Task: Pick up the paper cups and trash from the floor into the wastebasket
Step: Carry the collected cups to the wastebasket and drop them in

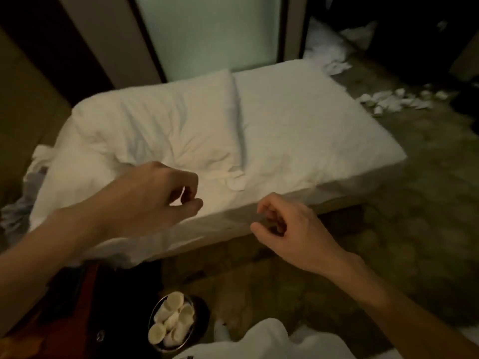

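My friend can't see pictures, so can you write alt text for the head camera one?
An empty left hand and right hand hover over the edge of a white bed. Below them, a wastebasket holds paper cups; crumpled white trash lies on the floor beyond the bed.

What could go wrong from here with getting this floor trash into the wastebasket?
The wastebasket already looks full of paper cups, so more may spill over. The scattered trash lies beyond the bed, far from it, so pieces could drop on the way. Dim light may hide scraps.
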Motion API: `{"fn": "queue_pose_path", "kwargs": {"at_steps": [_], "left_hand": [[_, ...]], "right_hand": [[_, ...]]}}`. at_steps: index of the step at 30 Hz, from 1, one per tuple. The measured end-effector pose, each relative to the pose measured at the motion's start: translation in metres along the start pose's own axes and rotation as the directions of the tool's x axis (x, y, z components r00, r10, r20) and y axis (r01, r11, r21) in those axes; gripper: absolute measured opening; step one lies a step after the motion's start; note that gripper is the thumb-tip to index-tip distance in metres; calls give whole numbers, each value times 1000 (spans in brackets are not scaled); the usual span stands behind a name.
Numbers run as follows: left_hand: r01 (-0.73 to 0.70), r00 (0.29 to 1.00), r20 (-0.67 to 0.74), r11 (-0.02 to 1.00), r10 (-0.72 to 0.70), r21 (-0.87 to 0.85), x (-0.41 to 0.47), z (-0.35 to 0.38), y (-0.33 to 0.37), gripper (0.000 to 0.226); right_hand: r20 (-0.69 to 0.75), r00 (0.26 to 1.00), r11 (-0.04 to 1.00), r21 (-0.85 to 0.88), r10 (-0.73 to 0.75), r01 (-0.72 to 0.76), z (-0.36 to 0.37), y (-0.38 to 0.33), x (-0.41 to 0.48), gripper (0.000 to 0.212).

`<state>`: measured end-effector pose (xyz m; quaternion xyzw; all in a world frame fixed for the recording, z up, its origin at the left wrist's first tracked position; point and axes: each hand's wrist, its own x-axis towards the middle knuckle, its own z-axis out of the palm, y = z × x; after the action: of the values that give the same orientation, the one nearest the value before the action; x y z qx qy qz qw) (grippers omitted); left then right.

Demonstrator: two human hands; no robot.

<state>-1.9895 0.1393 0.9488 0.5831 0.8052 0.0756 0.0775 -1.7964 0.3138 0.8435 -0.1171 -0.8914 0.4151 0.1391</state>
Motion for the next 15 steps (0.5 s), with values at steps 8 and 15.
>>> {"fn": "queue_pose_path", "kwargs": {"at_steps": [8, 15], "left_hand": [[-444, 894, 74, 896, 443, 0, 206, 31, 179, 36], [-611, 754, 110, 753, 647, -245, 360, 113, 304, 31]], "right_hand": [[-314, 884, 937, 58, 345, -345, -161, 125, -104, 21], [-510, 627, 781, 161, 589, -603, -244, 221, -174, 25]]}}
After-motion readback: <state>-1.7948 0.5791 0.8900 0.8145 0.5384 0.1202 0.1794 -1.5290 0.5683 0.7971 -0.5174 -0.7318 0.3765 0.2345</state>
